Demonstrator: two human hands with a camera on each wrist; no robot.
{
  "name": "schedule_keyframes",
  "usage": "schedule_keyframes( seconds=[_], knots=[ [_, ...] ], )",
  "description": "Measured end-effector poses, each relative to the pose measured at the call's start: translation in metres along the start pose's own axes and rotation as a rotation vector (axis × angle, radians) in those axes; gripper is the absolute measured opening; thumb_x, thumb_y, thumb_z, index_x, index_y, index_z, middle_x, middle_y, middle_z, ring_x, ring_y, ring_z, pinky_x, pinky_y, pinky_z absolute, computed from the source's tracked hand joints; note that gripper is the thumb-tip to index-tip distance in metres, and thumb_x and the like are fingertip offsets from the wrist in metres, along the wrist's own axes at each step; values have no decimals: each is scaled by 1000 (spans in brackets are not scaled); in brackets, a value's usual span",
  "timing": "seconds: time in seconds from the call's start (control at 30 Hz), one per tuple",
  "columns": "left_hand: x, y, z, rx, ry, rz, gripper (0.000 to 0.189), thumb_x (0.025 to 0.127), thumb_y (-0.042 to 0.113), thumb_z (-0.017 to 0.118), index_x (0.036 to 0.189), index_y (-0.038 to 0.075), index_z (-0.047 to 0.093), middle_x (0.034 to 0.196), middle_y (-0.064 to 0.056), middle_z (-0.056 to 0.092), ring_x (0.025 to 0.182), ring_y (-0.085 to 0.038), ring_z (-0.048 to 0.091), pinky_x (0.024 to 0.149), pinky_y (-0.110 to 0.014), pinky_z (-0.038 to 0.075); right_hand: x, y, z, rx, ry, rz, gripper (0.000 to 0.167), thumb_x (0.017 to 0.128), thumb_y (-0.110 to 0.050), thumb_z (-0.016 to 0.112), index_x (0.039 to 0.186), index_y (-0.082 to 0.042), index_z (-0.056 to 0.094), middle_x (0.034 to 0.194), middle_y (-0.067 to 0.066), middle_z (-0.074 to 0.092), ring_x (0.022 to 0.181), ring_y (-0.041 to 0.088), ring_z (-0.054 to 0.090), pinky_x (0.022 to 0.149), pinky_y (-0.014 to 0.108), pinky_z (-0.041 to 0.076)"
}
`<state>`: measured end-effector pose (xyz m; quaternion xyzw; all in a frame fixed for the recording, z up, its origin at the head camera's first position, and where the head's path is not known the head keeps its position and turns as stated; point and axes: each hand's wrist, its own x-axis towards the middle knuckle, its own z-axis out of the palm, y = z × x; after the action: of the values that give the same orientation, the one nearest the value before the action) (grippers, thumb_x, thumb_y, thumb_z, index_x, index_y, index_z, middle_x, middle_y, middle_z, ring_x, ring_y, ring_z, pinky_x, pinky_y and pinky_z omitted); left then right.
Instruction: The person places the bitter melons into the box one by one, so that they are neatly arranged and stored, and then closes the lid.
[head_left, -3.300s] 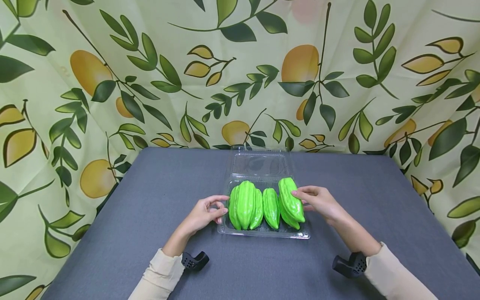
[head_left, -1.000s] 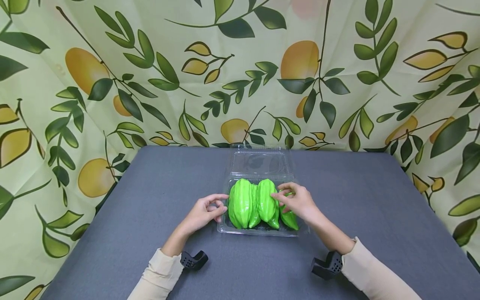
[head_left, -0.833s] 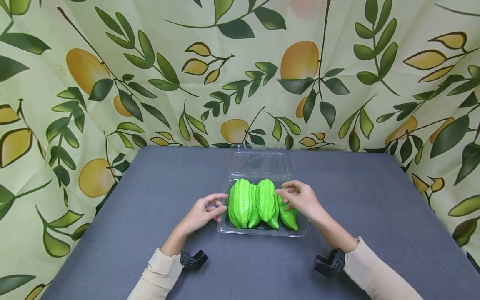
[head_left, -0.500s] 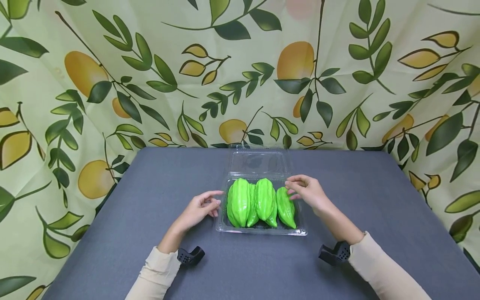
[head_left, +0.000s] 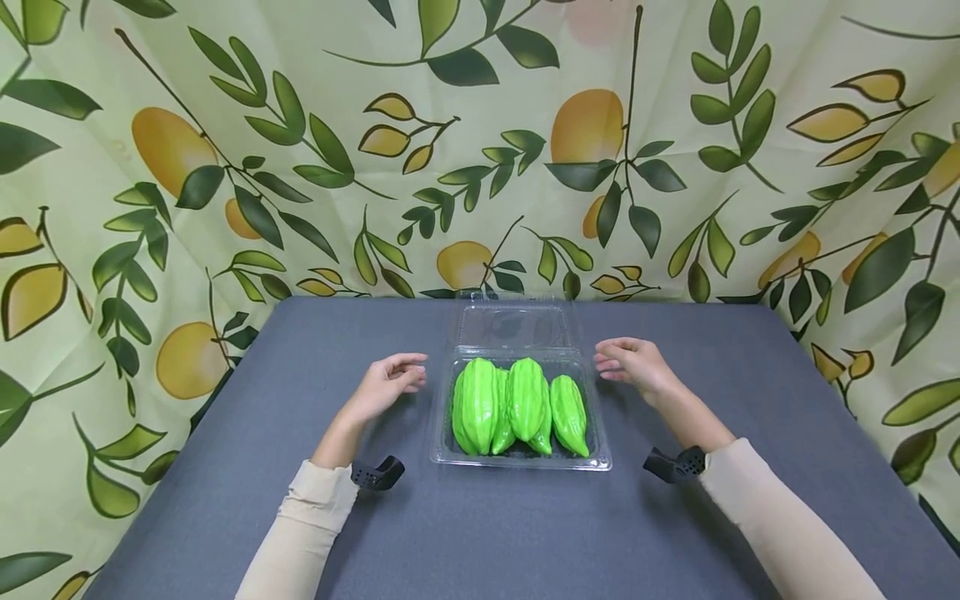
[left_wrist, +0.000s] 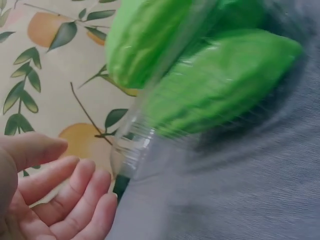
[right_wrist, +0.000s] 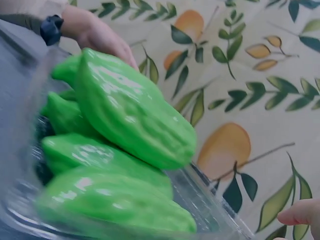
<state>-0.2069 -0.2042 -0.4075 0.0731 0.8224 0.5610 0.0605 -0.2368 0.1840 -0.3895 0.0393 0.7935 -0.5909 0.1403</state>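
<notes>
Several bright green, ribbed bitter melons (head_left: 480, 407) lie in a clear plastic clamshell box (head_left: 517, 462), some stacked on others. One bitter melon (head_left: 569, 414) sits alone at the box's right end, and another (head_left: 527, 400) lies on top in the middle. My left hand (head_left: 388, 385) hovers left of the box, holding nothing, its fingers loosely bent in the left wrist view. On the other side, my right hand (head_left: 633, 367) is near the box's back right corner, also holding nothing. Only its fingertips (right_wrist: 300, 212) show in the right wrist view.
The box's transparent lid (head_left: 514, 325) lies folded back behind it. Grey cloth covers the table (head_left: 480, 533). A curtain (head_left: 480, 167) printed with fruit and leaves hangs at the back and sides. Black wrist cameras (head_left: 377, 473) sit on both wrists.
The right hand has set a bitter melon from the right end on top in the middle, let go and moved right. The left hand has drawn back and left from the box's edge.
</notes>
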Motion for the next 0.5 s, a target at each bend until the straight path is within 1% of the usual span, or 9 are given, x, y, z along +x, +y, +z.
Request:
schedule_keyframes(
  seconds=[0.13,0.2,0.27,0.33,0.43,0.5],
  knots=[
    [10,5,-1,-3,3,-75,38,100,11,48,132,-10,49,121,-35,58,105,-33,66,93,-41,56,9,-1,-6,34,-20,28,50,99,-22,50,135,11,41,94,-3,65,79,0,64,74,15,56],
    [15,7,0,2,0,-98,39,100,12,47,132,-10,49,123,-34,58,110,-37,64,96,-43,54,13,-2,-8,39,-26,43,52,98,-22,51,137,11,39,92,-5,65,79,0,64,75,15,56],
    [19,9,0,4,-5,-117,39,100,12,47,132,-9,49,125,-33,58,114,-39,62,96,-42,54,17,-3,-9,37,-30,60,54,98,-22,51,138,11,38,92,-5,65,79,1,64,75,15,56],
    [24,11,1,1,-8,-127,38,101,12,47,132,-9,50,126,-33,57,115,-38,62,97,-42,54,21,-4,-10,33,-34,76,55,98,-22,51,140,11,36,95,-3,65,80,1,64,76,16,56],
    [32,13,1,-20,-9,-146,39,101,13,47,133,-9,50,127,-32,57,116,-38,61,97,-40,54,26,-3,-11,30,-32,101,57,98,-23,51,141,10,35,100,1,65,80,2,65,76,17,57],
    [37,14,1,-36,-5,-154,39,101,14,47,133,-9,49,127,-32,57,117,-38,61,98,-40,54,29,-4,-11,32,-32,112,57,98,-23,52,142,10,34,99,1,66,79,1,65,76,17,57]
  ],
)
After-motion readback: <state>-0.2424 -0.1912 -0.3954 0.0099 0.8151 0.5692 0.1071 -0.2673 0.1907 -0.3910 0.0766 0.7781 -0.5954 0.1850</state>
